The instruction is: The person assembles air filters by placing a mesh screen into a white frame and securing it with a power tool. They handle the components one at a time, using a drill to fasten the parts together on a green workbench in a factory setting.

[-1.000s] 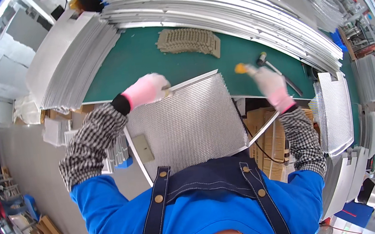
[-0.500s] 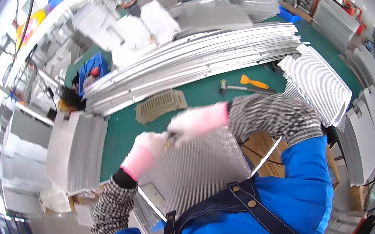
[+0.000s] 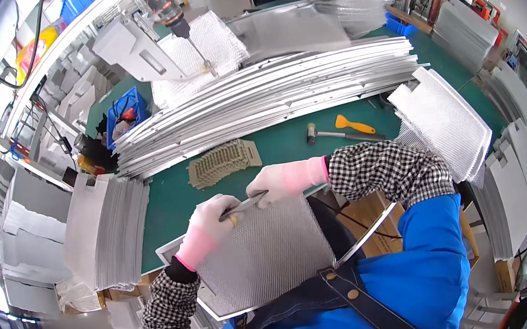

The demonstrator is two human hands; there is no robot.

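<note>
Pinching what seems to be a thin grey strip, partly hidden by fingers, the pink-cuffed white-gloved left hand and matching right hand sit at the upper edge of a silver mesh panel before the dark apron. Beyond, a beige slotted stack rests on the green surface.

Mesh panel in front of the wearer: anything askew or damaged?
Askew, yes: the metal strip at the lower right corner of the mesh panel juts outward at an angle instead of following the right edge, leaving a wedge-shaped gap. No clear damage on what shows.
</note>
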